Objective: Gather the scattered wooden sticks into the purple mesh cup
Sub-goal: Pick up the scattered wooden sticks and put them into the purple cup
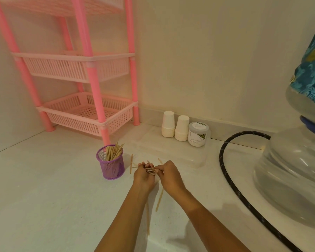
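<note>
A pale, cream-walled corner holds a white table (44,188) that runs back to a low ledge along the wall. At the back left stands a pink plastic rack (84,106) with slatted basket shelves, one of its front legs coming down just behind the purple mesh cup (111,166). The cup stands upright on the table, already holding a cluster of wooden sticks (114,151) that lean against its rim and poke above it.

Just to the right of the cup, both hands meet over the table. The left hand (144,176) has its fingers curled around a small bundle of sticks (150,169), and the right hand (169,176) pinches the near end of the same bundle between thumb and fingertips, so both sets of fingers are closed on it. More loose sticks lie flat on the table: one (131,163) between the cup and the left hand, one (160,199) angled beneath the right wrist, and a long one (148,220) between the forearms.

Against the back ledge sit two stacks of white paper cups (168,124) and, touching the right stack, a small jar (198,134) labelled Cardamom Extract. A clear flat plastic lid or tray (171,151) lies on the table in front of them, near the hands. To the right, a black braided hose (229,170) curves across the table beside a large clear water bottle (289,160), whose upper part is covered by blue patterned fabric (311,60).
</note>
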A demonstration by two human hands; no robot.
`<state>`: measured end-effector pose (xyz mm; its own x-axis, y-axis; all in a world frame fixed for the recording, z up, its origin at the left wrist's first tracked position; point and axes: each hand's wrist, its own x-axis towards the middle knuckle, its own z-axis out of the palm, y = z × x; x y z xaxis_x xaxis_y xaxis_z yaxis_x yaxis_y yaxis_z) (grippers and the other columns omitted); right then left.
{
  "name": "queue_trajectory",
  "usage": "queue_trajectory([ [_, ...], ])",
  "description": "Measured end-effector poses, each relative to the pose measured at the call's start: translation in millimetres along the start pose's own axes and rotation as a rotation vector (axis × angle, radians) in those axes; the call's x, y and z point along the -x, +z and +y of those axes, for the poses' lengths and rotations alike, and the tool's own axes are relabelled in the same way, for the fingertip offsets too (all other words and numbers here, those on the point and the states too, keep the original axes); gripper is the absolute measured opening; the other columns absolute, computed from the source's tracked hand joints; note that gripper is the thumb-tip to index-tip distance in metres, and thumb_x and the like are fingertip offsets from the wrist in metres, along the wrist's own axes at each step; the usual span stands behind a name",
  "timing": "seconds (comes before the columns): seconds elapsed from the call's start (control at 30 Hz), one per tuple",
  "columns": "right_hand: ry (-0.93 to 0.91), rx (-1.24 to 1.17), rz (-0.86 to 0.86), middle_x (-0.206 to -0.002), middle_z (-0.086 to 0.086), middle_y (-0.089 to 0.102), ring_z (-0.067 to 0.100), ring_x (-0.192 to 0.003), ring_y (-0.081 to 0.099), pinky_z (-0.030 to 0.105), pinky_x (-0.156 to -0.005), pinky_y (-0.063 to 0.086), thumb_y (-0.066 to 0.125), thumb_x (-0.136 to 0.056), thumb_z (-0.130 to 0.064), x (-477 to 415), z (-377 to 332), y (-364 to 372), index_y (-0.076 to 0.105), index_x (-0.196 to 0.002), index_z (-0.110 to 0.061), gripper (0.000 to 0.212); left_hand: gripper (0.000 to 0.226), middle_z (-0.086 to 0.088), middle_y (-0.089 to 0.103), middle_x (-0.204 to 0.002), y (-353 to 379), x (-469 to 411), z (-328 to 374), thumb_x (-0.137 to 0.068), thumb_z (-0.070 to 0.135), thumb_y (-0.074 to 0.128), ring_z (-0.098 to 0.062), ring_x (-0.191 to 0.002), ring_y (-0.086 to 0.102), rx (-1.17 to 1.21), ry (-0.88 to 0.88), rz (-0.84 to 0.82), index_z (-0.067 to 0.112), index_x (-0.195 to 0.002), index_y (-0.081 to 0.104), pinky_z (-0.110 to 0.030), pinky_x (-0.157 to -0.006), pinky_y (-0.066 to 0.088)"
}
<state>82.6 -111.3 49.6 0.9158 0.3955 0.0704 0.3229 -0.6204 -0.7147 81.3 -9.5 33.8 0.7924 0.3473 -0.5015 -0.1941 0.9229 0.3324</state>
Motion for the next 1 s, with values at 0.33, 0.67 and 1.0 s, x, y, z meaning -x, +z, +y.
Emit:
queue_trajectory([
  [0.33,0.052,-0.079,0.123,-0.104,0.008,0.073,0.018,-0.092,0.067,0.019,-0.079,0.048,0.056,-0.089,-0.005,-1,0,3,0.072,-0.105,-0.013,0.025,0.029,-0.014,0.056,-0.107,-1,4,-8,-0.105,0.019,0.024,-0.028,-0.114,0.054,-0.113,0.045,-0.054,0.007,-0.121,0.045,-0.035,-0.093,0.042],
  [0.67,0.028,0.011,0.061,-0.116,0.008,0.068,0.02,-0.106,0.063,0.024,-0.09,0.047,0.048,-0.092,-0.002,-1,15,4,0.069,-0.112,-0.01,0.031,0.039,-0.023,0.043,-0.142,-5,0,-11,-0.105,0.014,0.02,-0.035,-0.132,0.044,-0.185,0.12,-0.071,0.0,-0.14,0.031,-0.035,-0.099,0.039],
  [1.0,-0.029,0.114,0.194,-0.103,0.007,0.071,0.021,-0.095,0.066,0.03,-0.083,0.053,0.056,-0.091,-0.01,-7,12,-13,0.07,-0.11,-0.016,0.024,0.039,-0.024,0.05,-0.136,-9,2,-12,-0.105,0.016,0.022,-0.036,-0.127,0.049,-0.379,0.143,-0.13,-0.001,-0.136,0.038,-0.037,-0.104,0.04],
])
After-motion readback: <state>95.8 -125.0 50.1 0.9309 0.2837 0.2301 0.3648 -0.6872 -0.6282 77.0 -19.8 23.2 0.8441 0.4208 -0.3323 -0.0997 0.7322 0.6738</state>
